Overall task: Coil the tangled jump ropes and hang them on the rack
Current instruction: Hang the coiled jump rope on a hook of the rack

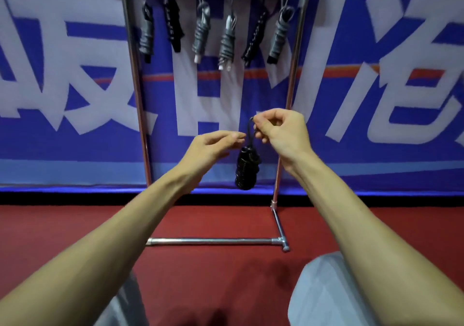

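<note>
The one big sign in front of you is the blue banner (82,155) behind the rack (136,79). It carries huge white Chinese characters (187,100), but they are cut off at the edges of the view and blurred, so you cannot read them with any certainty. Two black jump-rope handles (172,24) hanging from the rack's top bar each bear a line of small white lettering along their length, too small and smeared to make out.
</note>
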### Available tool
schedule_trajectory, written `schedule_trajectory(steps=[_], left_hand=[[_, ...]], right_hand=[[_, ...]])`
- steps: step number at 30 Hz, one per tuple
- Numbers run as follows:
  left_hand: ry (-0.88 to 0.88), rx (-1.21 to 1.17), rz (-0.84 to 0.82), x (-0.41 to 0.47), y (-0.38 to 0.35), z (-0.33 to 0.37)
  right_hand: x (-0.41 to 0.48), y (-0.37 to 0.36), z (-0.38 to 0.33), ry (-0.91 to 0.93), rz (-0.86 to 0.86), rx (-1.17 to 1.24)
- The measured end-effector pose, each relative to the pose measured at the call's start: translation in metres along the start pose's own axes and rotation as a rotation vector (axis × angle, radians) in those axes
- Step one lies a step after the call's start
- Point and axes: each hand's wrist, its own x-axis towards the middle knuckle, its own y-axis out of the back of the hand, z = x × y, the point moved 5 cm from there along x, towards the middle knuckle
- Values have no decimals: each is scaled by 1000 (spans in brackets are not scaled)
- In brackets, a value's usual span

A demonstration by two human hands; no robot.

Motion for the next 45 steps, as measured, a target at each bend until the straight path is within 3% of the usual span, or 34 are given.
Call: schedule_trajectory(steps=[10, 15, 17, 20, 25, 32, 42, 45], left_hand=[[-280, 281, 131, 70, -14, 129], [-434, 644, 296, 113, -1, 189], [-437, 681, 337, 135, 7, 203], [-404, 633, 385, 174, 30, 211], [-347, 315, 363, 233, 70, 214], [-302, 250, 318, 305, 96, 207], [-199, 272, 434, 381, 116, 195], [-180, 262, 465, 389, 119, 181]], right_hand=[[68, 38, -83, 206, 157, -126], [124, 27, -106, 178, 189, -2], [152, 19, -114, 179, 180, 27], [191, 5, -124, 166, 71, 190], [250, -26, -125, 90, -100, 425], [331, -56, -121, 69, 14, 367], [399, -70, -103, 16, 205, 272], [405, -74, -92, 41, 174, 216]])
